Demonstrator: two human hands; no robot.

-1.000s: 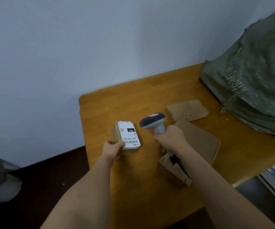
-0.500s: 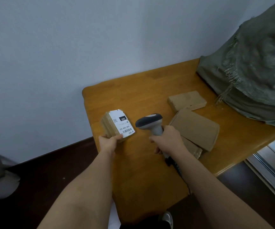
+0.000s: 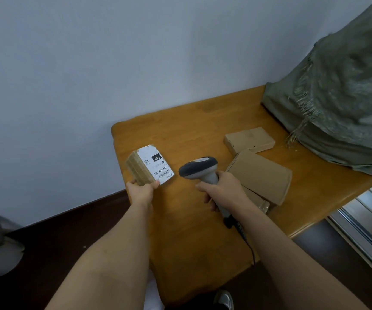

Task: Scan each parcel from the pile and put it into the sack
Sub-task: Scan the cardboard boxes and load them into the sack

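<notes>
While left hand [image 3: 140, 191] pinches labelled parcel [image 3: 150, 167] by its near edge above table [image 3: 180, 242], right hand [image 3: 222, 190] grips scanner [image 3: 199, 170]; parcel judged light, stiff cardboard, best held by edges

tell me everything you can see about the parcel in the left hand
The parcel is a small brown cardboard box with a white shipping label covering its upward face. The label carries a black patch reading 060, a small QR code, a printed code line and a barcode near the lower edge. The left hand grips its near end, holding it tilted above the left part of the wooden table, label turned toward the scanner in the right hand.
</notes>
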